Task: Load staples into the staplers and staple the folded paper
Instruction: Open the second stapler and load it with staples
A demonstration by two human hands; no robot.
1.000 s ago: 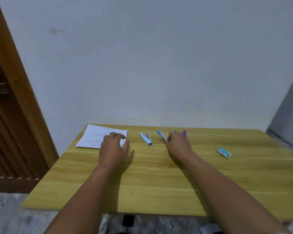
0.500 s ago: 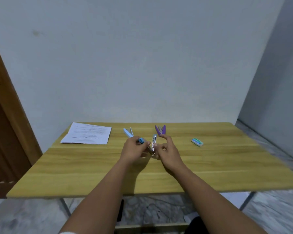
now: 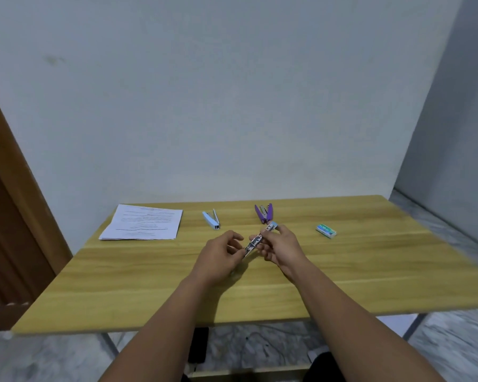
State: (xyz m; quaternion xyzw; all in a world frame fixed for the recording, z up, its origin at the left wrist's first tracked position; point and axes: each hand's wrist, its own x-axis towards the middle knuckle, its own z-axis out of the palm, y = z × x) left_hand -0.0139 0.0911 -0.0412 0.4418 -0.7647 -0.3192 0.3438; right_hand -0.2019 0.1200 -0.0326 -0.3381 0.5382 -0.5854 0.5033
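Hands meet above the wooden bench (image 3: 370, 271): left hand (image 3: 221, 257) and right hand (image 3: 283, 248) both grip an opened blue-tipped metal stapler (image 3: 257, 242); the small green staple box (image 3: 326, 122) waits right, so steadying the open stapler matters.

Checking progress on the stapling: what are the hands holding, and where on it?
Both grip one opened blue stapler: left hand pinches its near metal end, right hand its far blue end.

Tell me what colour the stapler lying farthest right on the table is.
Purple, with a grey metal middle: the purple stapler lies open near the table's far edge, seen in the head view.
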